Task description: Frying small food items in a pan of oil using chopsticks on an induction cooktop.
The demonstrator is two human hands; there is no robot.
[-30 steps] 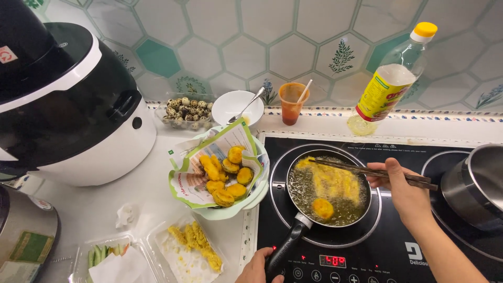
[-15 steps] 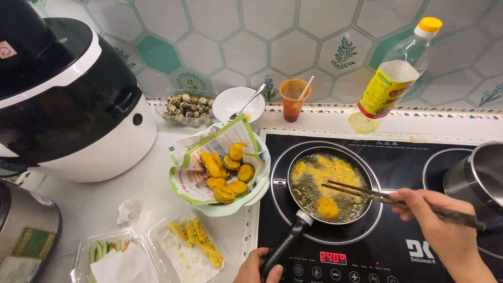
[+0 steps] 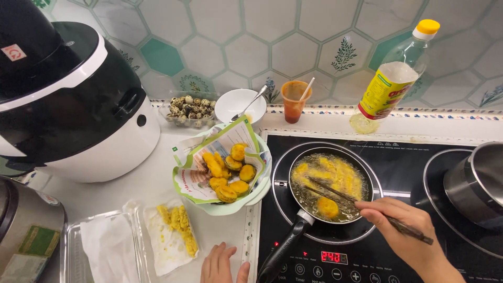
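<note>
Chopsticks gripped by right hand over frying pan; left hand open, empty

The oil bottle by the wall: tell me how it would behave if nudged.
The oil bottle is tall and narrow, so it would probably tip rather than slide. It looks mostly empty, with oil only near the base, so it is likely light and easily knocked. Clear thin plastic suggests it may flex when squeezed, and it may be greasy.
</note>
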